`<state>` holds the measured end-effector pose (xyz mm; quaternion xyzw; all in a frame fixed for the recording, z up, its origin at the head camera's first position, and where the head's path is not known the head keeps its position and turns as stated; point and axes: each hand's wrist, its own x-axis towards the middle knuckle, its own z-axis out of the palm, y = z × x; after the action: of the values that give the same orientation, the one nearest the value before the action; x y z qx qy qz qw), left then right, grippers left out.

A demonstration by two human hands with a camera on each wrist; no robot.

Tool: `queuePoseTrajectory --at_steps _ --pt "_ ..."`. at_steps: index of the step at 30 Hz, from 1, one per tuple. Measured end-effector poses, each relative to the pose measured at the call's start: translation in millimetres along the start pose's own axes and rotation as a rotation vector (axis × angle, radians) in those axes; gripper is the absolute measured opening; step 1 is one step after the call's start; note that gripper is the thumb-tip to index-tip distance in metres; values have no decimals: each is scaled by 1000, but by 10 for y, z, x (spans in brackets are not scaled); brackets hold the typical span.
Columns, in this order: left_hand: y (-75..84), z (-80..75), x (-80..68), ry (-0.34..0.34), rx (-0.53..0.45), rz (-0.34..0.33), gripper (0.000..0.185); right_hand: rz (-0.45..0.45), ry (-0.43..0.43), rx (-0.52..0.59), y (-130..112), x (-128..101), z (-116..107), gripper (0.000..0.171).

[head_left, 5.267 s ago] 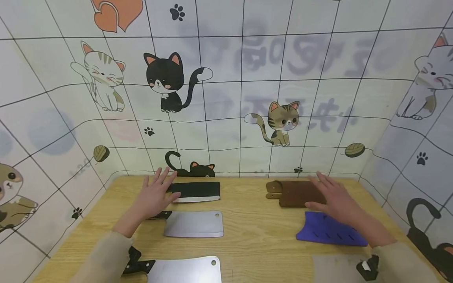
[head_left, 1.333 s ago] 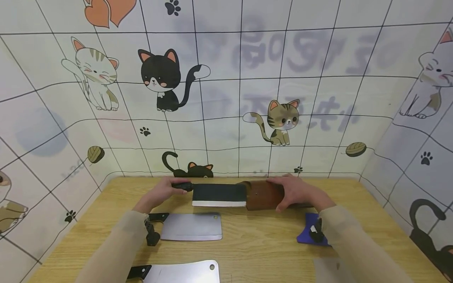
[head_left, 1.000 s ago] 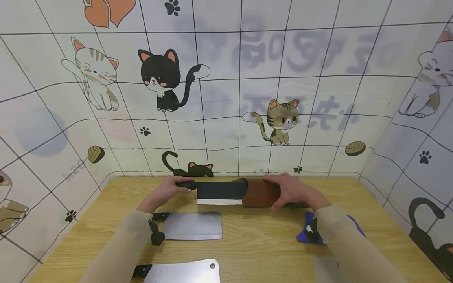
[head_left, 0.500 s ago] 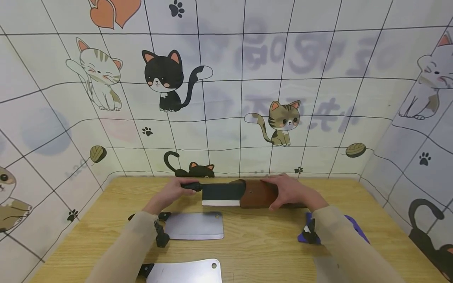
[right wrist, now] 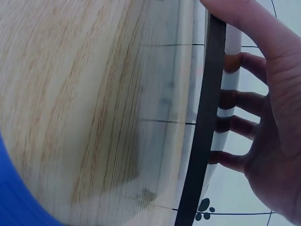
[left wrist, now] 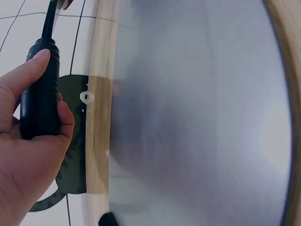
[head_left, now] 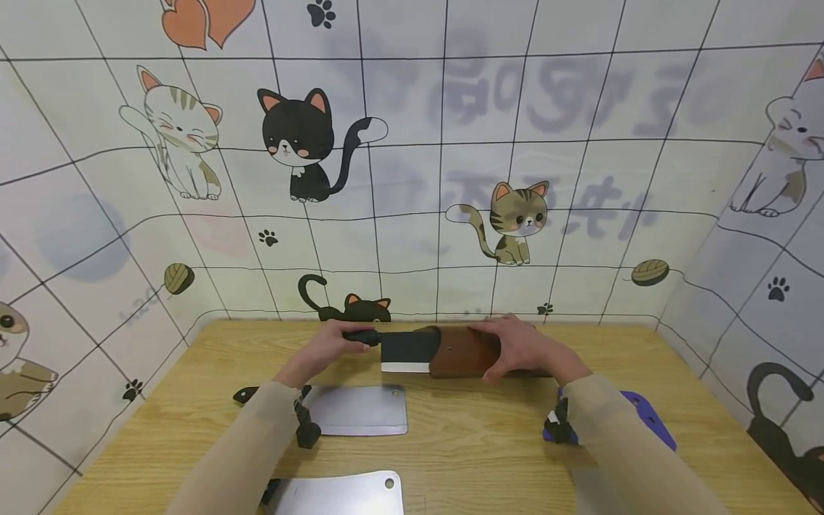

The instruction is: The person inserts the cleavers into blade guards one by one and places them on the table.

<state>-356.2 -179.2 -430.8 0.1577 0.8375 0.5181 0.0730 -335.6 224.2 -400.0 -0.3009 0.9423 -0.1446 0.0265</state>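
Head view: dark cleaver, brown leather sheath.

text: none legible | wall sheet: large grey characters, too blurred to read

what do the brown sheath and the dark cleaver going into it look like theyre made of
The brown sheath looks like matte leather: warm brown, soft rounded edge, a small rivet. The dark cleaver seems blackened steel with a bright ground edge along the bottom; its black handle looks ribbed, plastic or wood, hard to tell.
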Motion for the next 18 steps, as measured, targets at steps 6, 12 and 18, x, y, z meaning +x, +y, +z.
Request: queuePoseTrajectory --at_steps 6,12,18 --pt "42 62 48 1 3 -1 46 -3 -8 49 17 -9 5 108" --pt "60 91 80 3 -16 2 47 -17 31 77 43 -33 18 108" --pt "122 154 108 -22 -42 -11 47 -65 66 95 -40 19 32 105"
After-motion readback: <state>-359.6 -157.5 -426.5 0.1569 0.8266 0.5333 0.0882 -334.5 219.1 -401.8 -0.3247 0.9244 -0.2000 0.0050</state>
